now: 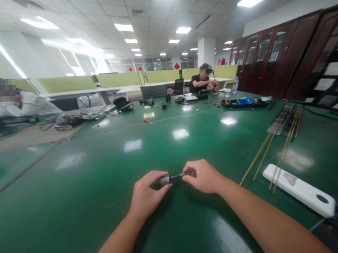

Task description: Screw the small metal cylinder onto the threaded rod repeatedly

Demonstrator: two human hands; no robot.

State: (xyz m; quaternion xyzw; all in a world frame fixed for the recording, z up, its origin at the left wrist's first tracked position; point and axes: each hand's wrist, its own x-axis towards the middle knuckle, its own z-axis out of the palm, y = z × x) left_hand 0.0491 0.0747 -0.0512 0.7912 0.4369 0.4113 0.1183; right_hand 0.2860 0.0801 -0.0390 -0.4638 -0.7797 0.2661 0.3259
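Over the green tabletop (105, 208), my left hand (147, 193) is closed round a short silver metal cylinder (165, 180), thumb below and fingers above. A thin dark shaft (175, 176) sticks out of the cylinder to the right. The far end of that shaft is pinched between the thumb and fingers of my right hand (203, 176). Cylinder and shaft lie roughly level, in one line. My fingers cover part of the cylinder and the tip of the shaft, so I cannot tell its exact kind.
To the right lie a long white device (301, 190) and several thin yellowish rods (268, 142). A red screwdriver (147, 120) rests farther off. Along the back are a black tray with blue packs (244, 101) and a plastic bottle (235, 85). One person (202, 81) sits opposite, another (25, 102) at left.
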